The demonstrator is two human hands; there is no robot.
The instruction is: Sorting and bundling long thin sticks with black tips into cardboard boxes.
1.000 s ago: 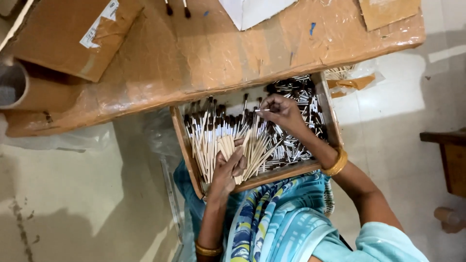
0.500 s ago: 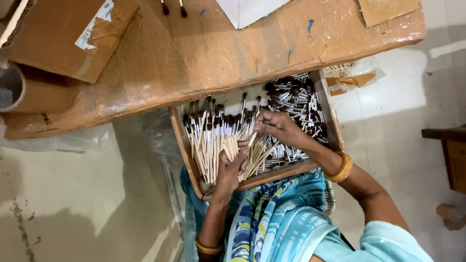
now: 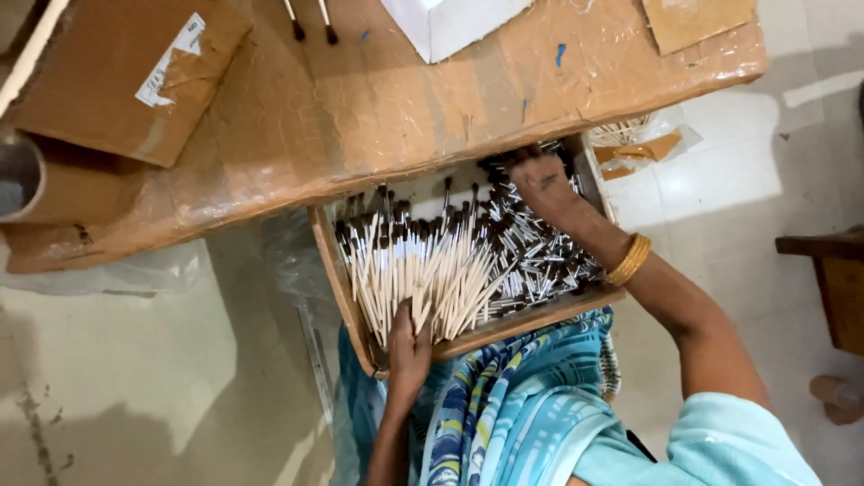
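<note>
A wooden tray (image 3: 340,288) rests on my lap, filled with several small paintbrushes with pale wooden handles (image 3: 423,274) and a heap of metal ferrules with dark tips (image 3: 540,256). My left hand (image 3: 409,346) lies at the tray's near edge, fingers resting on the ends of the brush handles. My right hand (image 3: 543,184) reaches into the tray's far right corner under the table edge, fingers down among the ferrules; what it grips is hidden.
A cardboard-covered table (image 3: 378,108) wrapped in plastic overhangs the tray. On it lie a cardboard box (image 3: 117,76), two loose brushes (image 3: 310,20) and a white sheet (image 3: 450,22). A plastic bag with sticks (image 3: 643,139) sits at right, a wooden stool (image 3: 832,279) farther right.
My right hand moved from the middle of the tray up to its far right corner. The left hand slid slightly toward the near edge.
</note>
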